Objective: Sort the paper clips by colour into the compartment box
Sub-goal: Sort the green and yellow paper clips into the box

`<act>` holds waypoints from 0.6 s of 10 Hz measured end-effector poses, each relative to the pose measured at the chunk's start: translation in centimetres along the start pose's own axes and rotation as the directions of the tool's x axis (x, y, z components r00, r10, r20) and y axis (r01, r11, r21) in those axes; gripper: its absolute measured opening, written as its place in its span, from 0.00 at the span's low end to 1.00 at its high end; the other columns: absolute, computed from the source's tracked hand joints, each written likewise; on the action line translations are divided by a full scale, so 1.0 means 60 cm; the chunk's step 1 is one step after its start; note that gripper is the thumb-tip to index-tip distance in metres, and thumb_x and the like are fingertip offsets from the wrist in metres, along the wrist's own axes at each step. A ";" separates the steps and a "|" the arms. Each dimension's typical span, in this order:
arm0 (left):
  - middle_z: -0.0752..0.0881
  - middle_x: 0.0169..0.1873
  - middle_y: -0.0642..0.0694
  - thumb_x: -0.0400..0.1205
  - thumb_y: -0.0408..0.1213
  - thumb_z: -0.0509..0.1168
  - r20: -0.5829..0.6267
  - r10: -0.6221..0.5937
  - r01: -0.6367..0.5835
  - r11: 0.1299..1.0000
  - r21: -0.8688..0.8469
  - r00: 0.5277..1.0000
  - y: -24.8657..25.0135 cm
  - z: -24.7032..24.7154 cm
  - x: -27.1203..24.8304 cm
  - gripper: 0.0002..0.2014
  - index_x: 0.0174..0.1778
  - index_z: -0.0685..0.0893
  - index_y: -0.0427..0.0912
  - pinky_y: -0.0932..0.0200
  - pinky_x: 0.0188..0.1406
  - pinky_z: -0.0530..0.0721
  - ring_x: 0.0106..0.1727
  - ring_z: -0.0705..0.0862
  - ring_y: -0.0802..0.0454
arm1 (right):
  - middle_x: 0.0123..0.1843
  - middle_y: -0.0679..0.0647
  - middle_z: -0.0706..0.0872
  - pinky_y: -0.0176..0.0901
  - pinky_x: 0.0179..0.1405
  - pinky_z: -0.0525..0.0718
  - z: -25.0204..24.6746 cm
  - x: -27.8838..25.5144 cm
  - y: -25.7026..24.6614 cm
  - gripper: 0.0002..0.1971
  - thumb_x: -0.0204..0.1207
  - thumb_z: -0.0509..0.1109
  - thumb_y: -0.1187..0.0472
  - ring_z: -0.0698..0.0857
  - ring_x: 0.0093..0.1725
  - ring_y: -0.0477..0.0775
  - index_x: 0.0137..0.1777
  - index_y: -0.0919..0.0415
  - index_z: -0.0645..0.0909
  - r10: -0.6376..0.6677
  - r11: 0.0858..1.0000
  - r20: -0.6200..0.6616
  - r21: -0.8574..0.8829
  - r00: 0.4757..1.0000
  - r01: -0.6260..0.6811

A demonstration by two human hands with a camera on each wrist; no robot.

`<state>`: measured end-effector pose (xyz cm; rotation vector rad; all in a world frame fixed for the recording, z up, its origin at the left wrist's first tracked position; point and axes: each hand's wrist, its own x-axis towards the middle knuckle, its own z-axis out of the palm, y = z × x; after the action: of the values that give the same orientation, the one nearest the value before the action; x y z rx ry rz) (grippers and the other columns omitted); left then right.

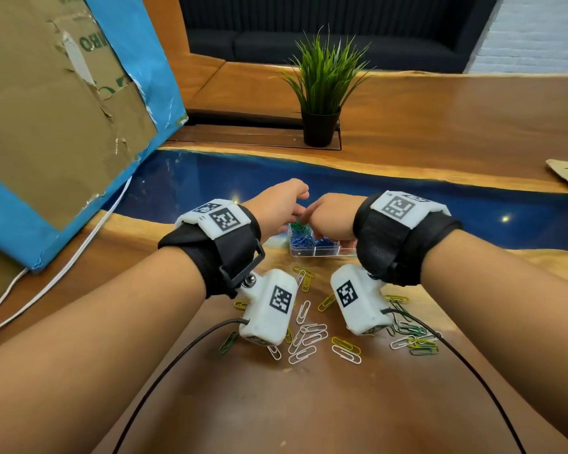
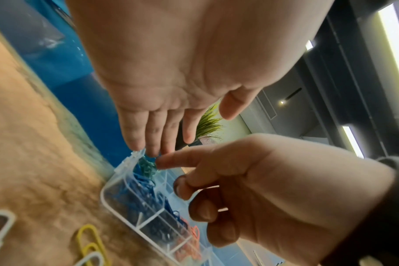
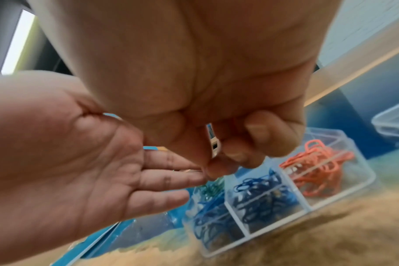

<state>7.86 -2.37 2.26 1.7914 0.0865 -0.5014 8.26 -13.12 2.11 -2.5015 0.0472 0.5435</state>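
Wooden worktop point(image 1: 309, 404) with blue resin band; potted green plant point(image 1: 323, 93) at 12 o'clock. Clear plastic compartment box point(image 1: 312, 252) just beyond both wrists, with green, blue and orange clips in separate cells. Left hand point(image 2: 171, 72) flat, fingers straight, tips over green-clip cell point(image 2: 147, 166), probably to release or tuck clips there; nothing held. Right hand point(image 3: 216, 115) alongside, curled, forefinger extended; contents not discernible. Unsorted white, yellow and green wire paper clips point(image 1: 312, 339) scattered at 6 o'clock, within easy reach.
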 end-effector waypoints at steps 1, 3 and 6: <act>0.79 0.67 0.36 0.87 0.42 0.50 -0.009 0.020 -0.020 1.000 -0.002 1.000 0.001 -0.003 -0.003 0.21 0.74 0.72 0.41 0.50 0.75 0.68 0.72 0.75 0.44 | 0.67 0.61 0.82 0.50 0.60 0.80 -0.001 0.003 0.001 0.21 0.75 0.61 0.67 0.76 0.50 0.53 0.69 0.62 0.79 0.007 1.000 -0.018 -0.009 1.000 -0.007; 0.80 0.66 0.40 0.86 0.44 0.51 0.001 0.052 -0.052 0.998 0.029 0.999 -0.002 -0.009 -0.011 0.20 0.73 0.72 0.44 0.51 0.71 0.72 0.69 0.77 0.45 | 0.71 0.57 0.79 0.37 0.48 0.80 -0.017 -0.036 -0.006 0.23 0.79 0.57 0.68 0.74 0.47 0.49 0.74 0.58 0.75 -0.025 0.994 -0.017 -0.111 1.000 0.023; 0.82 0.32 0.57 0.80 0.40 0.65 0.310 0.278 -0.415 0.660 0.627 0.909 -0.011 0.031 -0.046 0.04 0.44 0.85 0.52 0.60 0.43 0.81 0.36 0.81 0.59 | 0.31 0.49 0.83 0.38 0.33 0.81 -0.049 -0.102 0.091 0.08 0.74 0.68 0.58 0.80 0.29 0.49 0.47 0.56 0.89 -0.015 0.973 -0.082 -0.230 0.997 -0.005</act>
<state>4.64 -3.37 2.35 2.3964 -0.6593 -0.4439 2.90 -19.80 3.84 -2.7496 0.0102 0.4648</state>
